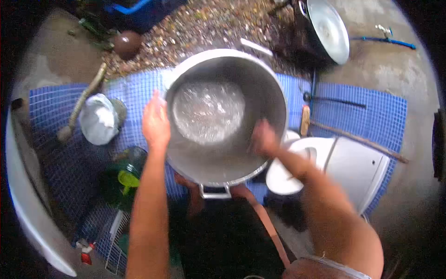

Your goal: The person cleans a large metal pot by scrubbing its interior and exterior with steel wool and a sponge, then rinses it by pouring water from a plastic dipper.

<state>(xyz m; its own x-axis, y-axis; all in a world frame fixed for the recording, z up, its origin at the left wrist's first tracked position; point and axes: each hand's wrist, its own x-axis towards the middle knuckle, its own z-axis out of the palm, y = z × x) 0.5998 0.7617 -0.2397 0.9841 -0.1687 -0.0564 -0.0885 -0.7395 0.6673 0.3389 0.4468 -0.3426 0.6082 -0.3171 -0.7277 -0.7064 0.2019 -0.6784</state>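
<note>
A large grey metal pot stands between my legs, tilted so that I look into its mouth. Shallow, rippling water lies over its bottom. My left hand is at the outer left side of the rim, fingers stretched upward along the wall. My right hand reaches inside the pot near its right wall. Motion blurs its fingers, and I cannot make out whether anything is in them. One side handle of the pot points toward me.
Blue tiled floor lies under the pot, with pebbles beyond it. At left are a lined bucket and a lime-green scoop. At right are a white toilet-like fixture, a wooden-handled brush and another big pot.
</note>
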